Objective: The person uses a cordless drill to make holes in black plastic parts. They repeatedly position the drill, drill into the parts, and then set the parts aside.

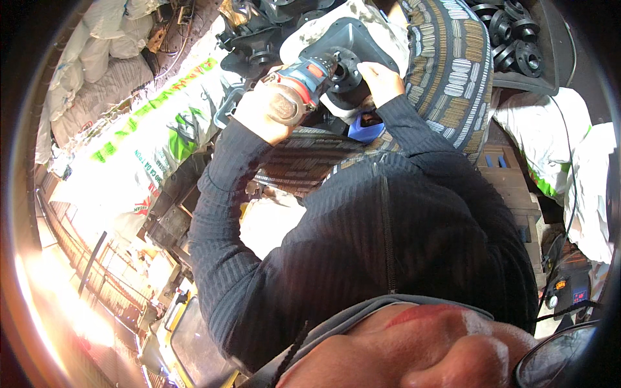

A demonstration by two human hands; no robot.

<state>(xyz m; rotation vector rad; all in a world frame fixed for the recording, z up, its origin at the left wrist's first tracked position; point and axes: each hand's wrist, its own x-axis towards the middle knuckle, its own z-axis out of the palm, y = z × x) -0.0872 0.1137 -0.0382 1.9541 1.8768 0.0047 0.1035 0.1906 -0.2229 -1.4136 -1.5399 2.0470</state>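
Note:
My left hand (264, 118) is wrapped round a cordless drill (299, 89) with a blue, red and grey body. The drill's chuck points right, toward a black plastic part with a round flange (349, 81). That part has a wide square body (352, 40) and rests by my lap, over white cloth or sacking (391, 32). At the flange's right edge, my right hand (383, 83) is closed, its fingertips pinching the rim. Whether a small piece sits between those fingertips is too small to tell. The drill's tip and the flange nearly meet.
More black plastic parts (255, 55) lie beyond the drill. A dark crate (550, 74) at the far right holds several round flanged pieces (517, 42). White-and-green sacks (152, 139) lie at left, another white sack (546, 132) at right. A blue container (367, 131) is beside my patterned trouser leg (456, 64).

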